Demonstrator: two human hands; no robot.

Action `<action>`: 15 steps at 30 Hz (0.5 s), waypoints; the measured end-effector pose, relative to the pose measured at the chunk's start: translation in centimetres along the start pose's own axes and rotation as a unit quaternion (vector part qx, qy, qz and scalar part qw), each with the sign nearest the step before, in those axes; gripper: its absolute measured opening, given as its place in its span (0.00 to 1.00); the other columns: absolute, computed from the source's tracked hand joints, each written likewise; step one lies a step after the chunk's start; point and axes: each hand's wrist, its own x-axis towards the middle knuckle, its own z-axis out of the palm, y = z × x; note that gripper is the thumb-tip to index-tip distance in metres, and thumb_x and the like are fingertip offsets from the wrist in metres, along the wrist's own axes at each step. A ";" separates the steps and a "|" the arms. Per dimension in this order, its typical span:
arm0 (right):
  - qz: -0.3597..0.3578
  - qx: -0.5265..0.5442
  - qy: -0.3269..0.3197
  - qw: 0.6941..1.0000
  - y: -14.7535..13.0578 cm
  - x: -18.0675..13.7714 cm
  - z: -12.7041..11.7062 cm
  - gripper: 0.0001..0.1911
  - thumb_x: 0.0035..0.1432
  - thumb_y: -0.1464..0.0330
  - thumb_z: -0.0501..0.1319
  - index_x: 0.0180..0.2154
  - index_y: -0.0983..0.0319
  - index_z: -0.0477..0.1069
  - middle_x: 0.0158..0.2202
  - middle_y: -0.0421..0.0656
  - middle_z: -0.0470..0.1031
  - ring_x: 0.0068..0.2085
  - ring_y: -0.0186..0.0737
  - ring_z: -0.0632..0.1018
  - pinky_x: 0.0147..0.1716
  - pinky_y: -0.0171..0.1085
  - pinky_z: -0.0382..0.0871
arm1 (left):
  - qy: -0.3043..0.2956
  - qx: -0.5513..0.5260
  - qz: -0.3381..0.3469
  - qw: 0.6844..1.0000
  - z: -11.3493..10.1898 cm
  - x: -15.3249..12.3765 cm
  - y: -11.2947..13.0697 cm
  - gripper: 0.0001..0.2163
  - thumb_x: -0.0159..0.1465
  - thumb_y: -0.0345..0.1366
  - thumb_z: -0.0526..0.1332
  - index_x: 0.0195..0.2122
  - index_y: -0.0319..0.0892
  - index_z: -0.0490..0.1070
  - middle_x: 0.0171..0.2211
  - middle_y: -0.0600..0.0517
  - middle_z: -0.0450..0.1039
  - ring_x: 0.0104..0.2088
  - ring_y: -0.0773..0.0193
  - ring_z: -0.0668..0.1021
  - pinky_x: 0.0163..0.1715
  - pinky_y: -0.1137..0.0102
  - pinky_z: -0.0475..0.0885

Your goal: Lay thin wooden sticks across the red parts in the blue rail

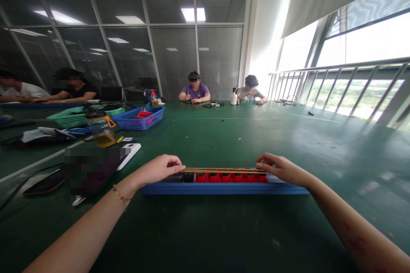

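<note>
Several thin, straight yellow-brown strips [224, 170] run side by side from one hand to the other; whether they are sticks or stretched bands I cannot tell. My left hand [169, 166] is closed in a pinch at their left end. At the right end, the thumb and fingers of my right hand [270, 165] pinch them too. Just beneath lies a long blue tray [224, 189], holding a row of small red bins [226, 177] with dark contents too small to make out. Black pieces [188, 177] sit in its left part, and something pale [276, 178] shows under my right hand.
Left of the tray lie a dark tablet-like slab [96, 170], a phone [45, 182] and a cable. Beyond them stand a lidded drink bottle [104, 130], a blue basket [141, 118] and a green basket [68, 117]. Several people sit around the green table [205, 230].
</note>
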 end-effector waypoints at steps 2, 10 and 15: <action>-0.012 -0.024 0.031 0.999 -0.6 0.1 -0.2 0.21 0.55 0.51 0.51 0.39 0.60 0.67 0.34 0.42 0.73 0.32 0.38 0.72 0.31 0.36 0.64 | -0.009 0.023 0.015 1.000 -0.5 0.0 0.1 0.17 0.55 0.51 0.54 0.31 0.43 0.72 0.30 0.53 0.74 0.32 0.62 0.74 0.31 0.73 0.65; -0.060 -0.051 0.018 0.997 -2.4 0.4 0.1 0.20 0.55 0.53 0.52 0.38 0.60 0.71 0.35 0.44 0.74 0.36 0.41 0.73 0.35 0.37 0.66 | -0.005 0.037 0.021 0.999 -0.8 0.3 0.5 0.15 0.55 0.49 0.55 0.31 0.43 0.72 0.29 0.53 0.74 0.31 0.63 0.74 0.30 0.74 0.65; -0.054 -0.044 0.001 0.998 -2.2 0.2 0.0 0.20 0.55 0.53 0.52 0.39 0.60 0.71 0.36 0.44 0.74 0.37 0.41 0.73 0.35 0.37 0.67 | 0.055 0.132 0.044 0.989 -1.3 -0.3 1.6 0.13 0.55 0.47 0.55 0.29 0.45 0.73 0.29 0.54 0.73 0.31 0.63 0.73 0.31 0.73 0.64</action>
